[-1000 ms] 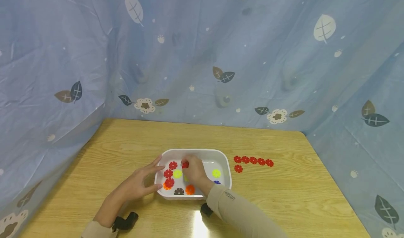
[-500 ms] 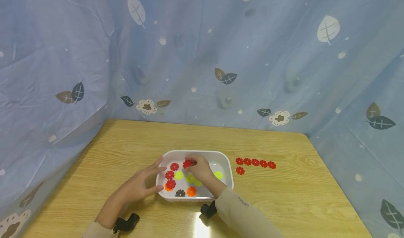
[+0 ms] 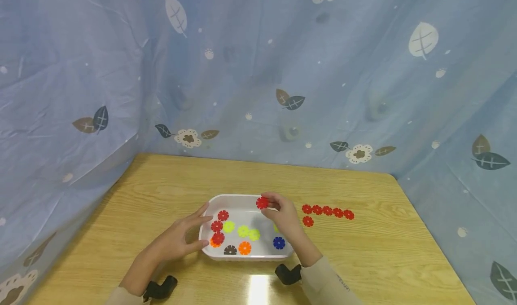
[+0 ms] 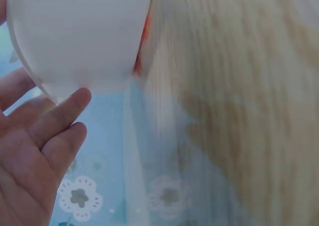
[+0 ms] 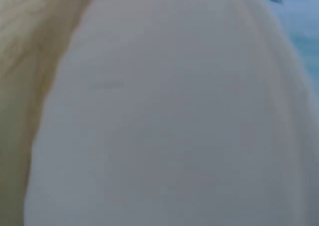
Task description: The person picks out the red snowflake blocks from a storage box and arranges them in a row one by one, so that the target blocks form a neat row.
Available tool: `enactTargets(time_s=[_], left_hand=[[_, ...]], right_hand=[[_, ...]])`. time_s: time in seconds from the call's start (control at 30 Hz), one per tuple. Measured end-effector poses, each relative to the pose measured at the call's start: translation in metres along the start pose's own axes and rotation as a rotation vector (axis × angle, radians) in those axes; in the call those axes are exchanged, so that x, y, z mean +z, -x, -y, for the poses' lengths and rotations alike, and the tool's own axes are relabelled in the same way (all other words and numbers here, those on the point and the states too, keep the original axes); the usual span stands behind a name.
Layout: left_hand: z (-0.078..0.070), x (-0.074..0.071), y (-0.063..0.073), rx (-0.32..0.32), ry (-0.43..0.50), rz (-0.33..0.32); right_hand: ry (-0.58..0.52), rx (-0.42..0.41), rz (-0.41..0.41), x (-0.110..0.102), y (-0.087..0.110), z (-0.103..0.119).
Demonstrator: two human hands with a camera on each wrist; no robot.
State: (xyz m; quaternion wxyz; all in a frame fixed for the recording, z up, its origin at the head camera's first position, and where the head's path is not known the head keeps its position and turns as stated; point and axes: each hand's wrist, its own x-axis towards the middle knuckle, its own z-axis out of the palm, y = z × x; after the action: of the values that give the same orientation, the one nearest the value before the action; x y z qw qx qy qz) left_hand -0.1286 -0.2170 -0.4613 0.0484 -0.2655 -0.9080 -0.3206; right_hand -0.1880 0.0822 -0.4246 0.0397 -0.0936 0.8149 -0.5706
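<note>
Pinched in the fingertips of my right hand (image 3: 284,215) is a red notched snowflake disc (image 3: 262,202), held up over the back right part of a white tray (image 3: 254,217). My left hand (image 3: 177,237) rests its spread fingers against the tray's left end; the left wrist view shows fingertips on the tray's outer wall (image 4: 84,36). Inside lie several red discs (image 3: 223,215), yellow discs (image 3: 243,231), orange discs (image 3: 244,248), a dark brown disc (image 3: 230,249) and a blue disc (image 3: 278,242). Tray wall fills the right wrist view.
Right of the tray, several red discs form a row (image 3: 327,210) on the wooden table (image 3: 363,251). One more red disc (image 3: 308,221) sits in front of the row's left end. A blue patterned curtain (image 3: 242,71) surrounds the table's back and sides.
The right hand has lifted the red disc from among the tray's pieces and moved it right and up. The blue disc has come into sight. The left hand stays on the tray.
</note>
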Motion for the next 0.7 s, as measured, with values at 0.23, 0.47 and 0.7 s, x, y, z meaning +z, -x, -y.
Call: enactTargets(time_s=[0.23,0.47,0.7], left_hand=[[-0.001,0.0,0.002,-0.003,-0.004,0.003],[-0.001,-0.001,0.005,-0.029,-0.017,-0.005],[-0.002,0.001,0.005,-0.04,-0.007,0.005]], right_hand=[[-0.056,0.001,-0.113,-0.032,0.011,-0.008],[-0.057,0.063,-0.193,-0.065,0.017,-0.036],[-0.059,0.189,-0.267,-0.095,0.024,-0.071]])
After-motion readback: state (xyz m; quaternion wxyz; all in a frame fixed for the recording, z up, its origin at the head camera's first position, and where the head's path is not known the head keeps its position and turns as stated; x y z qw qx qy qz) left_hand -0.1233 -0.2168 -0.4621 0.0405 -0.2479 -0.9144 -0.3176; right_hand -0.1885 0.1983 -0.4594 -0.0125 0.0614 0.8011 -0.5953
